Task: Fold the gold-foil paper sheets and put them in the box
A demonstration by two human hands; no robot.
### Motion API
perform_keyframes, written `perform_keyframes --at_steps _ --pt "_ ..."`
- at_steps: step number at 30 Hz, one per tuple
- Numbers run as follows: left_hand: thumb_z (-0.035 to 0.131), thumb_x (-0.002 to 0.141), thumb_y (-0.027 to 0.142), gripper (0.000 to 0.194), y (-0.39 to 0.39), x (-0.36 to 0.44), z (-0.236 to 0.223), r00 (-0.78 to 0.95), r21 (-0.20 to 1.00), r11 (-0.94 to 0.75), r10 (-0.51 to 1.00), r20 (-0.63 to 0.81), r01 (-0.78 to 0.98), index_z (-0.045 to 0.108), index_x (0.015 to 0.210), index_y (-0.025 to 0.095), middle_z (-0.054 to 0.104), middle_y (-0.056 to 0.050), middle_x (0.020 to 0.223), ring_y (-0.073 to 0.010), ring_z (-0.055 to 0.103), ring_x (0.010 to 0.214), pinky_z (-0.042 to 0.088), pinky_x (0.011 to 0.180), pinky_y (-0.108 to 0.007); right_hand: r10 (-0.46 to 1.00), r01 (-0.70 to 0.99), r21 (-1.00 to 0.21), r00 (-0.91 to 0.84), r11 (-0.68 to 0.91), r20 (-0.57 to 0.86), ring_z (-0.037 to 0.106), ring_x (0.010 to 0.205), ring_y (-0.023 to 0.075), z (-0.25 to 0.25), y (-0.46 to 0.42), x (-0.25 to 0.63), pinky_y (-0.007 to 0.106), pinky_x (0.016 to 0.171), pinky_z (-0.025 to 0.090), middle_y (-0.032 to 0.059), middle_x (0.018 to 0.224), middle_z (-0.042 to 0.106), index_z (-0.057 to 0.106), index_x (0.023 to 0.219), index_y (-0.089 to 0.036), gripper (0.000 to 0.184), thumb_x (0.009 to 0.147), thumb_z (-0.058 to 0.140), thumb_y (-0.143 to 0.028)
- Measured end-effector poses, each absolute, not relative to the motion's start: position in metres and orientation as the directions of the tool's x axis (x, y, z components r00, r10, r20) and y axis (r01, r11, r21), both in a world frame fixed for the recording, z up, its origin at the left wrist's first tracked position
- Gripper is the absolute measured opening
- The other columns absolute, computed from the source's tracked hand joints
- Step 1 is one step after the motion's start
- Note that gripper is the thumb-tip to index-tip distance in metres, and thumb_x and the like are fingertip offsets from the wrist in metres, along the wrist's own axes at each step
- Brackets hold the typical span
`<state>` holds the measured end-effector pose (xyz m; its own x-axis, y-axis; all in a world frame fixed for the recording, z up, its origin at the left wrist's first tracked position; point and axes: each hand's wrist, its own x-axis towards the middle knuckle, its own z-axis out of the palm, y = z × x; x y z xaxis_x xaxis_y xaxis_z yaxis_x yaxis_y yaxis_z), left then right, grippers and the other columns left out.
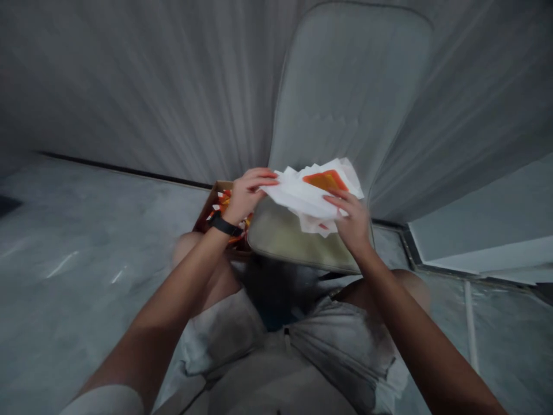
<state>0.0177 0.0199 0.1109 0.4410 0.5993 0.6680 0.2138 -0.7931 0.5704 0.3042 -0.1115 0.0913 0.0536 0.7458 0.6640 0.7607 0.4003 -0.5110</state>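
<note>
Over the seat of a pale chair (pixel 298 239), a loose stack of white papers (pixel 298 193) lies fanned out unevenly. A red-orange and yellow patch (pixel 324 180) shows on top of the stack; whether it is print or a separate piece I cannot make out. My left hand (pixel 248 196), with a black band on its wrist, pinches the left corner of a white paper. From the right, my right hand (pixel 353 222) grips the near right edge of the paper, its fingers bent over the top.
A cardboard box (pixel 203 216) filled with red, yellow and white pieces stands left of the chair, partly behind my left forearm. Grey curtain (pixel 173 86) hangs behind the tall chair back (pixel 349 80). My knees flank the seat; grey floor (pixel 86 276) stretches left.
</note>
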Motion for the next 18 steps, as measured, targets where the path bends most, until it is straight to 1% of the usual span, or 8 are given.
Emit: perform_keyframes --at_steps 2,4,7,9,11,13,16,18 --pt "0.066 0.097 0.033 0.015 0.007 0.002 0.102 0.504 0.575 -0.792 0.59 0.631 0.206 0.079 0.101 0.028 0.075 -0.003 0.121 -0.0236 0.06 0.13 0.044 0.115 -0.054 0.762 0.742 -0.496 -0.032 0.452 0.647 0.061 0.128 0.0263 0.076 -0.126 0.3 0.053 0.11 0.049 0.0066 0.135 0.068 0.076 0.116 -0.029 0.036 0.093 0.052 -0.015" --pt "0.062 0.099 0.03 0.018 -0.01 -0.014 0.077 0.593 0.58 -0.792 0.563 0.575 0.19 0.08 0.1 0.028 0.075 -0.004 0.122 -0.0238 0.059 0.133 0.043 0.116 -0.054 0.784 0.738 -0.466 -0.137 0.488 0.605 0.059 0.133 0.0275 0.048 -0.146 0.3 0.058 0.115 0.044 0.0077 0.137 0.068 0.077 0.115 -0.028 0.035 0.094 0.051 -0.015" --pt "0.062 0.098 0.03 0.018 -0.037 -0.032 0.028 0.721 0.621 -0.762 0.533 0.443 0.181 0.079 0.106 0.029 0.075 -0.005 0.125 -0.0252 0.056 0.137 0.047 0.114 -0.053 0.836 0.73 -0.454 -0.299 0.511 0.461 0.056 0.137 0.0297 0.003 -0.178 0.302 0.062 0.116 0.043 0.0106 0.138 0.067 0.077 0.115 -0.026 0.03 0.094 0.056 -0.019" --pt "0.062 0.098 0.03 0.019 -0.05 -0.039 0.002 0.782 0.656 -0.734 0.508 0.36 0.175 0.078 0.109 0.029 0.075 -0.006 0.125 -0.0251 0.055 0.138 0.048 0.114 -0.051 0.855 0.735 -0.453 -0.351 0.504 0.382 0.058 0.135 0.0293 -0.015 -0.195 0.3 0.062 0.116 0.042 0.0109 0.139 0.067 0.076 0.118 -0.026 0.03 0.096 0.056 -0.02" --pt "0.061 0.099 0.031 0.021 -0.056 -0.042 -0.014 0.79 0.675 -0.711 0.522 0.32 0.197 0.076 0.112 0.029 0.074 -0.006 0.125 -0.0247 0.054 0.139 0.047 0.114 -0.051 0.881 0.752 -0.473 -0.315 0.459 0.354 0.058 0.135 0.0286 -0.023 -0.205 0.294 0.061 0.117 0.042 0.0111 0.14 0.066 0.076 0.115 -0.025 0.027 0.099 0.054 -0.023" --pt "0.061 0.099 0.034 0.02 -0.056 -0.037 -0.021 0.745 0.677 -0.695 0.581 0.328 0.244 0.076 0.111 0.028 0.075 -0.006 0.122 -0.0251 0.053 0.138 0.046 0.115 -0.052 0.904 0.761 -0.515 -0.219 0.394 0.367 0.06 0.132 0.028 -0.024 -0.207 0.286 0.059 0.116 0.043 0.0109 0.133 0.07 0.077 0.105 -0.024 0.023 0.101 0.055 -0.026" --pt "0.064 0.097 0.042 0.023 -0.049 -0.021 -0.022 0.603 0.665 -0.665 0.697 0.388 0.34 0.077 0.092 0.024 0.076 -0.007 0.106 -0.0274 0.055 0.133 0.045 0.114 -0.052 0.902 0.775 -0.591 0.064 0.224 0.426 0.065 0.119 0.0287 -0.026 -0.202 0.274 0.054 0.107 0.05 0.0114 0.113 0.074 0.075 0.085 -0.023 0.024 0.099 0.06 -0.035" --pt "0.065 0.095 0.046 0.026 -0.043 -0.008 -0.022 0.526 0.657 -0.64 0.746 0.408 0.398 0.074 0.088 0.022 0.074 -0.008 0.104 -0.0282 0.056 0.128 0.046 0.113 -0.051 0.857 0.768 -0.635 0.268 0.086 0.44 0.065 0.111 0.0295 -0.032 -0.199 0.265 0.052 0.1 0.053 0.0128 0.107 0.073 0.072 0.078 -0.022 0.028 0.097 0.062 -0.04"
